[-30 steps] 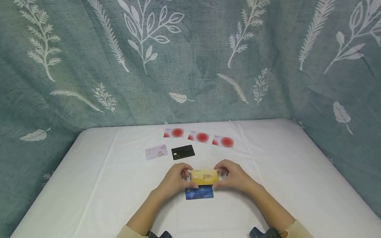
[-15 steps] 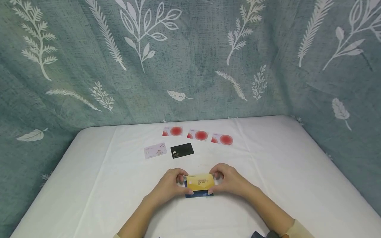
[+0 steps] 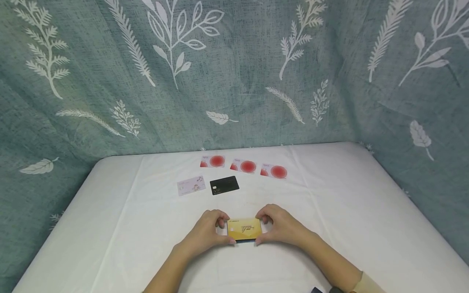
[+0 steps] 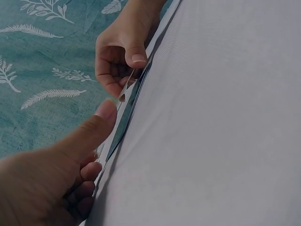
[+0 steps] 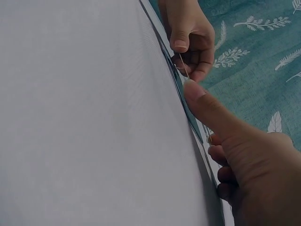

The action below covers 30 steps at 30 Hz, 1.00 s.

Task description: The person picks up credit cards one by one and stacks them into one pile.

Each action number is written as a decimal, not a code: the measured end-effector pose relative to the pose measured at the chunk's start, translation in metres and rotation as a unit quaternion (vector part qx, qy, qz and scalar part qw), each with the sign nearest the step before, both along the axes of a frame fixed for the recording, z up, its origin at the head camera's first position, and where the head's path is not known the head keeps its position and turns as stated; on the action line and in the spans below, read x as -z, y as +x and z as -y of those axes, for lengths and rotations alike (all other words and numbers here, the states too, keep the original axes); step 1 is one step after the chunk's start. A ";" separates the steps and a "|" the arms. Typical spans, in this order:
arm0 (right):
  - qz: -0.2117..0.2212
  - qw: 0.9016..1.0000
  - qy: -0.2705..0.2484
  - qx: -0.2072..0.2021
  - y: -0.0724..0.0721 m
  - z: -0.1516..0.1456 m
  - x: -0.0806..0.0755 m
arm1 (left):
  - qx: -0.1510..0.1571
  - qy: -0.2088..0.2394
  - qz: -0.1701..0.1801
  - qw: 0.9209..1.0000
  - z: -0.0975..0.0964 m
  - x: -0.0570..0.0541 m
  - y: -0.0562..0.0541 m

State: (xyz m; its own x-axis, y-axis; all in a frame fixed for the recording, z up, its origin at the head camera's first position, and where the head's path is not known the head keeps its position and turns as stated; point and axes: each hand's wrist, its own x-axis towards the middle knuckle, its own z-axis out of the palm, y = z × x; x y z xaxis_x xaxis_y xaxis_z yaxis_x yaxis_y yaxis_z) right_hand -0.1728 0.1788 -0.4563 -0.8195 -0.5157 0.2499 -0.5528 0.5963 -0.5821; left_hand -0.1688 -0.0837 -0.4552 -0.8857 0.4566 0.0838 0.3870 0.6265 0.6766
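Observation:
A yellow card (image 3: 244,228) lies almost wholly over a blue card (image 3: 245,241), of which only a thin strip shows at the near edge in the head view. My left hand (image 3: 207,230) pinches the yellow card's left end between thumb and fingers. At its right end my right hand (image 3: 280,226) pinches it the same way. Both wrist views show the cards edge-on; the left hand (image 4: 61,165) and the right hand (image 5: 249,155) each have the thumb on the near side. Whether the fingers also touch the blue card I cannot tell.
Beyond the hands lie a black VIP card (image 3: 224,185) and a pale pink card (image 3: 191,185). Further back is a row of red-and-white cards, the left card (image 3: 212,161), middle card (image 3: 243,166) and right card (image 3: 274,171). A white cloth covers the table (image 3: 128,252); a green leaf-patterned curtain (image 3: 234,81) hangs behind.
Both hands have brought the yellow card nearer and slightly left, down over the blue card, which was largely visible a second ago. The other cards stay put; the head view has shifted slightly.

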 end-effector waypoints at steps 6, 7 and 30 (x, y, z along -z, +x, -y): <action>0.026 1.000 0.006 0.010 0.001 0.004 -0.002 | -0.003 -0.015 -0.007 1.000 0.001 0.000 0.001; 0.028 1.000 0.008 0.011 0.001 0.004 -0.002 | -0.004 -0.018 -0.009 1.000 0.001 0.001 0.001; 0.067 0.997 0.041 0.012 0.002 0.001 -0.007 | 0.018 -0.035 -0.025 0.999 0.002 0.004 0.003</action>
